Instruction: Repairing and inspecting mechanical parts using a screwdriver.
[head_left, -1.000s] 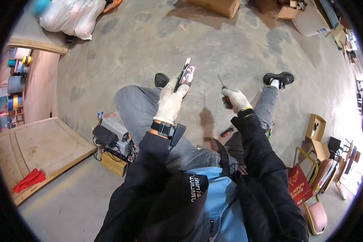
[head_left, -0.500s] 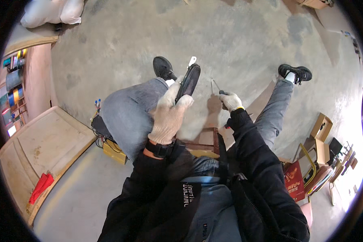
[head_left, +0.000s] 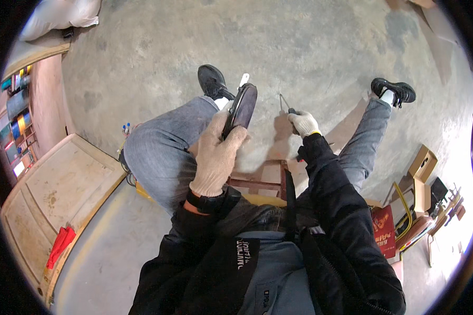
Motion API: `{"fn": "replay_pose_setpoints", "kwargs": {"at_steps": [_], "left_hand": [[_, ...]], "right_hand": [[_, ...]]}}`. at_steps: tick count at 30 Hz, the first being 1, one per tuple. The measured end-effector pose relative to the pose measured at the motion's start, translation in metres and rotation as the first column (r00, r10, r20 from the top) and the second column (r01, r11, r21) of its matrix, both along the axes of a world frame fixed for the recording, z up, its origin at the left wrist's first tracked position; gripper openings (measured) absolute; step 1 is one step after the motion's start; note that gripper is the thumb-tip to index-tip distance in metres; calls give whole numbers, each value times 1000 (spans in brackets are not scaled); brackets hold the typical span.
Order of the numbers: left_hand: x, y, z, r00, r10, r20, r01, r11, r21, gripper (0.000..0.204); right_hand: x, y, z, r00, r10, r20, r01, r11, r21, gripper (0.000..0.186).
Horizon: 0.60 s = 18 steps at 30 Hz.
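Note:
Gloved, my left hand [head_left: 214, 152] is closed round a flat, black, oblong piece [head_left: 244, 107] with rounded ends, held up over the floor between my legs. From its far end sticks a small white tab [head_left: 244, 79]; its exact kind does not show. My right hand [head_left: 305, 125], in a white glove, is shut around the dark handle of a screwdriver [head_left: 292, 111]. The thin shaft points up and to the left, away from me. A gap separates the screwdriver from the black piece.
On the left lies a pale wooden panel [head_left: 76, 173] with a red cloth [head_left: 61, 247] on its edge. Below my hands stands a brown wooden frame [head_left: 255, 184]. An opened cardboard box [head_left: 421, 164] and a red box [head_left: 384, 231] are at the right. White sacks [head_left: 63, 18] sit far left.
The black piece has turned slightly, showing more of its side edge. My right hand with the screwdriver has shifted a little farther out. The whole view has moved slightly too.

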<state>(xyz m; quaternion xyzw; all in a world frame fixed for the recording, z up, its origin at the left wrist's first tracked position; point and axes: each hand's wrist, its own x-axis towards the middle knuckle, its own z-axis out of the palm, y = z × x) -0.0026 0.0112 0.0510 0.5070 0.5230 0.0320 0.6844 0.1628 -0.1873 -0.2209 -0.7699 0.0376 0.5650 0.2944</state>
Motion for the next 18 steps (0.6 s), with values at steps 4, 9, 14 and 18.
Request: {"fn": "replay_pose_setpoints", "kwargs": {"at_steps": [4,9,14,18], "left_hand": [[1,-1,4,1000,3,22,-3,1000,-16,56],[-8,-12,-8,997,-53,58,31,943,332,48],[-21,-13,-16,970,-213,113,175,946,274,34],[-17,-15,-19,961,-236,141,185,934,307,27]], "right_hand": [[8,-2,32,991,-124,-50,126,991,43,33],[24,-1,109,982,-185,-27,187,962,200,40],[23,-9,213,991,-51,121,15,958,285,45],[4,-28,294,986,-24,164,-51,897,439,50]]}}
